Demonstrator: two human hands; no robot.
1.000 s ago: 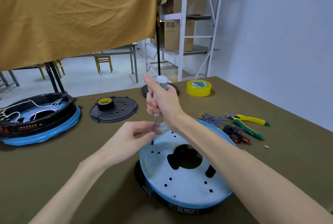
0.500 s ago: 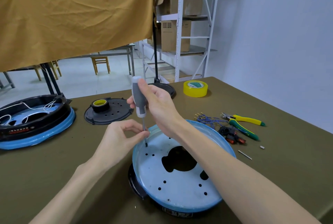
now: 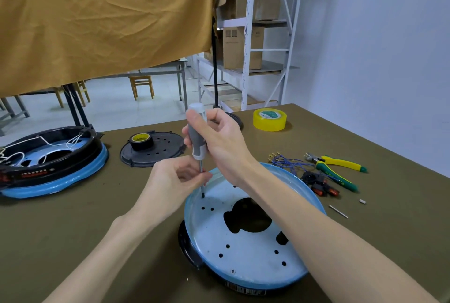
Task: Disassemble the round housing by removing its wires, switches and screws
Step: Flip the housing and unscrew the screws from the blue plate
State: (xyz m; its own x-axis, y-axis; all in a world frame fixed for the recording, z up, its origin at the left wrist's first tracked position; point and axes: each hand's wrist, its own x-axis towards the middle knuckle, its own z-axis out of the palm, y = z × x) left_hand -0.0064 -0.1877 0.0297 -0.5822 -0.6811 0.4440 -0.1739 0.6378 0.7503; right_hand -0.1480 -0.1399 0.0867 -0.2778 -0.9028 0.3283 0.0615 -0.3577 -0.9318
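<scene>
housing: the round housing (image 3: 246, 237) sits on the olive table (image 3: 73, 224) right in front of the person, pale blue plate facing up, black shell underneath, a big cutout in the middle

driver: screwdriver (image 3: 198, 142) stands nearly upright, long axis running top to bottom with a slight lean, tip down at the plate's far-left edge near the rim. can't see the screw itself, too small

right hand: right hand (image 3: 219, 142) is wrapped around the grey handle, fingers curled tight on it, forearm reaching across over the housing

left hand: left hand (image 3: 175, 181) sits just left of the shaft, fingertips pinching it low down to steady it. looks like the closer hand to the tip

key relation: tip is straight below the right hand, so I'd guess the twist stays on that vertical line

what's in the housing: just holes in the plate, no wires that I can see

pulled parts: blue wires (image 3: 285, 160) and black switches (image 3: 316, 183) lie on the table to the right, beside the yellow-green pliers (image 3: 336, 165)

other stuff: a 2nd housing (image 3: 48, 163) at far left, with white wires inside
</scene>
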